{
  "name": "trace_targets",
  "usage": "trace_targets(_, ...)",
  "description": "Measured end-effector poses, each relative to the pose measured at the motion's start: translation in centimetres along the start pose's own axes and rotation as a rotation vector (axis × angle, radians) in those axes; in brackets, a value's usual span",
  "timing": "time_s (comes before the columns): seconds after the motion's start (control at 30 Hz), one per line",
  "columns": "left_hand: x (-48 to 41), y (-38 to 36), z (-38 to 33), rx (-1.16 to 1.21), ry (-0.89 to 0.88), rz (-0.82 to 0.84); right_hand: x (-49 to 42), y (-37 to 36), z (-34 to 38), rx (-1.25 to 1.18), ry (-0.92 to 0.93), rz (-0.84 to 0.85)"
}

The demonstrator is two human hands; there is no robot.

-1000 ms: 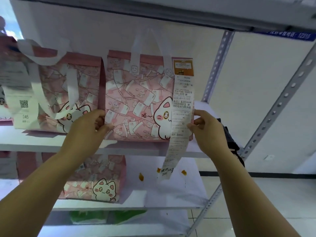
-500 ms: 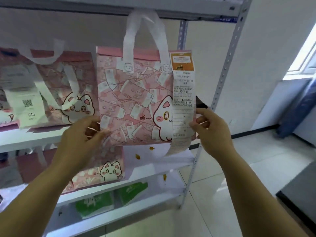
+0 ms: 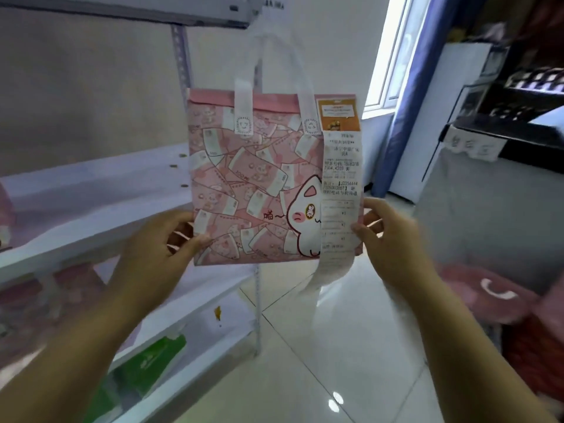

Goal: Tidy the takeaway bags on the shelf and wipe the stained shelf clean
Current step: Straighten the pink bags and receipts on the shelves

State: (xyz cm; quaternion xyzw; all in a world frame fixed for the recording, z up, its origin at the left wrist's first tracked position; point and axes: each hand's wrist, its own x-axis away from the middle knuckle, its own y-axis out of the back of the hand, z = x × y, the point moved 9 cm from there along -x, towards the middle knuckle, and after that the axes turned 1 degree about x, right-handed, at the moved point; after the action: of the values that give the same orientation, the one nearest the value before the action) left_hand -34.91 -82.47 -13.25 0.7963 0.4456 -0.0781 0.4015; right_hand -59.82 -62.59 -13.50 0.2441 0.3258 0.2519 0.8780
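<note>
The pink bag [image 3: 256, 181] hangs in the air, clear of the shelf [image 3: 91, 209], upright and facing the camera. The left hand [image 3: 152, 248] pinches its lower left edge, thumb in front and fingers behind; the right hand [image 3: 393, 239] clamps the lower right edge and the receipt [image 3: 338, 193] with it. The bag looks light and fairly stiff, holding its flat shape. The 2 handles [image 3: 244, 96] offer a surer hold. The receipt is flimsy and may tear.

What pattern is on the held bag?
Pink, banknote print with a white cartoon cat on the bag; head view.
</note>
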Motion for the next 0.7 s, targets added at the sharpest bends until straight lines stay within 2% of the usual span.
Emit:
trace_targets(0.2, -6.5, -11.8, -5.5, 0.049, -0.124, 0.087, -2.6, 8.7, -8.6, 0.157, -0.073, -0.128)
trace_targets(0.43, -14.3, -26.2, -13.0, 0.119, -0.225, 0.109, -8.4, 18.3, -19.5, 0.284, -0.088, -0.232)
trace_targets(0.7, -22.2, -39.9, -18.9, 0.201, -0.249, 0.173, -14.5, 26.1, -29.9, 0.381, -0.118, -0.307)
